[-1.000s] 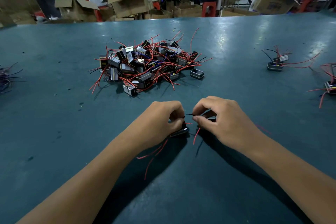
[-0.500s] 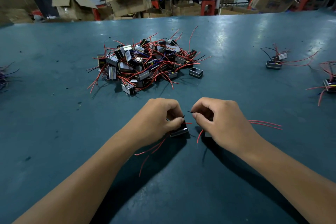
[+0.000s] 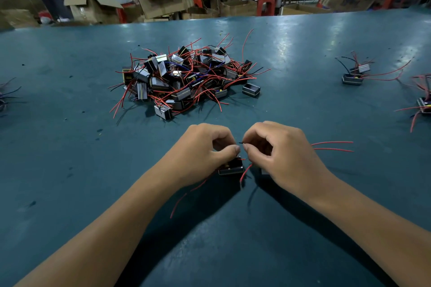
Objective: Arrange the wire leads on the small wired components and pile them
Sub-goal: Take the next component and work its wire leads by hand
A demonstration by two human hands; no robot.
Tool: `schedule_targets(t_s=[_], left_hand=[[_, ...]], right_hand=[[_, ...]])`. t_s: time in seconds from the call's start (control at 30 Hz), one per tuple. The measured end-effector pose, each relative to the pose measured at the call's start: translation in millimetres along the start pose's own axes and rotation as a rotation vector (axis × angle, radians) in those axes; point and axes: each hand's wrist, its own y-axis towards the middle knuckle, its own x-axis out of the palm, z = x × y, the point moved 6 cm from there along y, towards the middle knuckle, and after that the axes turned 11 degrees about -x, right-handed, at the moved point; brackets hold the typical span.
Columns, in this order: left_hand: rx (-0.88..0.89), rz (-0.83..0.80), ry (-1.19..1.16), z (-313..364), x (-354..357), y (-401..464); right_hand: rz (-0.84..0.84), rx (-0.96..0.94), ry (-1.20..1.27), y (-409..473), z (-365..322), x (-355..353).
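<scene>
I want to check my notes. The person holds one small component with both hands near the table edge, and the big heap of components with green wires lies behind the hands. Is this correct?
Not quite: the wires in the heap are mostly red, not green, as the head view shows. The rest stands: the left hand and right hand work on one component, and the heap lies beyond them.

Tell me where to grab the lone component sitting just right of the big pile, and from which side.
Grip the lone component by its two long side walls, coming from above. It sits flat on the table, apart from the pile, open side up, so its walls are exposed. Probably approach from its right, since the pile's red leads crowd its left side.
</scene>
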Motion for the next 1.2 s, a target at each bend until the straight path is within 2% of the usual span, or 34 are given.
schedule_targets(t_s=[0.13, 0.33, 0.83, 1.0, 1.1, 1.2], left_hand=[[0.100, 0.142, 0.006, 8, -9, -3], [0.216, 0.236, 0.111, 23, -10, -8], [0.355, 0.284, 0.369, 37, -11, -17], [0.285, 0.272, 0.190, 21, -26, -10], [0.353, 0.231, 0.176, 30, -19, -12], [0.432, 0.267, 0.226, 37, -19, -17]], right_hand=[[0.029, -0.079, -0.043, 0, -4, -4], [0.067, -0.085, -0.044, 0, -4, -6], [0.067, 0.015, 0.084, 1, -3, -9], [0.139, 0.064, 0.132, 2, 4, -21], [0.096, 0.046, 0.158, 2, 1, -18], [0.055, 0.004, 0.190, 3, -2, -16]])
